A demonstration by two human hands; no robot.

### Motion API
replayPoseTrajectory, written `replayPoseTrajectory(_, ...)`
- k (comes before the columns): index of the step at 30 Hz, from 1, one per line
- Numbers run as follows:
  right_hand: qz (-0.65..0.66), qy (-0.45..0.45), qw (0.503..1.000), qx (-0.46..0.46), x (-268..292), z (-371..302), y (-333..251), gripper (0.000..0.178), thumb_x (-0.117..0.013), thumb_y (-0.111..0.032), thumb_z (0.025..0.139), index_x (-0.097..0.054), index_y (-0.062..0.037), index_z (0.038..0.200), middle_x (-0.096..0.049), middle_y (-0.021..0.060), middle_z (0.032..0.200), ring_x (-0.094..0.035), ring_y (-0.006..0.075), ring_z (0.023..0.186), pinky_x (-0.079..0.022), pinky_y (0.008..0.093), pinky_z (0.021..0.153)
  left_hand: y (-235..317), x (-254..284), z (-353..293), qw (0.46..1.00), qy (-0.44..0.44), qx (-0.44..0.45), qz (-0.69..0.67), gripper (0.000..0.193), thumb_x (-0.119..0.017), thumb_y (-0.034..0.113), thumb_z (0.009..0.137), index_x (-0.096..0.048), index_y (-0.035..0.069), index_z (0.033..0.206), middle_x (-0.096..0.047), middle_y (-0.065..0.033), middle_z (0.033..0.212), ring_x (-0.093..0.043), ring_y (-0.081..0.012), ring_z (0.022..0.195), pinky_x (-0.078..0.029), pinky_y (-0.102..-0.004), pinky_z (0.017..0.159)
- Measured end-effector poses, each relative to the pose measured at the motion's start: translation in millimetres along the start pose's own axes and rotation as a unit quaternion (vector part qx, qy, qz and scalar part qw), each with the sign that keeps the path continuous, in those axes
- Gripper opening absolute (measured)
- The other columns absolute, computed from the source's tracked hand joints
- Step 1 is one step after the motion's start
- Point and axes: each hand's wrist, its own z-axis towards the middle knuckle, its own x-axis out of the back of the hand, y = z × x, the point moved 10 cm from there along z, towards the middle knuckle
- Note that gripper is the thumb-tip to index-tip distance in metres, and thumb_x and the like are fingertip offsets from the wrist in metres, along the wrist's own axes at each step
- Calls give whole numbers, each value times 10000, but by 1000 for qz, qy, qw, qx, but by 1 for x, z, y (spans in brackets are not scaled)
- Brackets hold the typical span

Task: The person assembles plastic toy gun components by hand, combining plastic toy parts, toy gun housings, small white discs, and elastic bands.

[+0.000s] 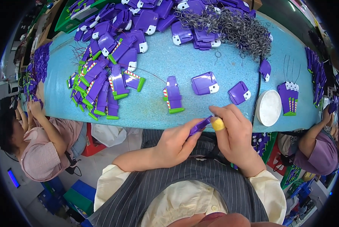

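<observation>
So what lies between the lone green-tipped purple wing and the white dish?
In the head view, two white-cornered purple panels, then a black cord.

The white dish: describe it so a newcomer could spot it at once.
On the blue tabletop, look to the right of the person's right hand. Just past the black cord sits a white dish, plain and round, unlike the purple parts on either side.

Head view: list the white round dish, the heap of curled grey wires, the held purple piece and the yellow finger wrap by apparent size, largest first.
1. Heap of curled grey wires
2. White round dish
3. Held purple piece and yellow finger wrap: unranked, since the piece is partly hidden.
</observation>
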Motion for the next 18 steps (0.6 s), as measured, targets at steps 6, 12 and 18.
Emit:
replayPoseTrajectory(6, 169, -121, 977, -51, -20, 19, 24, 95, -526, -77, 830, -523, 15, 851, -513, 165, 722, -539, 350, 665, -427, 381, 592, 7, 1, 2, 998, -28, -36, 40, 326, -554, -7, 815, -487, -48, 1131, -619, -180, 830, -622, -300, 683, -488, -353, 588)
replayPoseTrajectory(12, 255, 15, 961, -105, -8, 55, 56, 75, -515, -88, 857, -523, -15, 844, -485, 24, 701, -441, 95, 630, -353, 243, 548, 4, -2, 8, 994, -84, -18, -74, 275, -531, 9, 849, -491, -40, 1116, -630, -164, 875, -645, -235, 728, -502, -316, 604)
replayPoseTrajectory(18, 293, 309, 895, -133, 52, 40, 100, 128, -504, -94, 878, -552, -36, 982, -510, -15, 831, -416, 41, 660, -353, 191, 582, -17, 2, -4, 885, -52, 199, -418, 255, -457, 81, 927, -472, -20, 1161, -646, -83, 946, -621, -123, 858, -490, -248, 734)
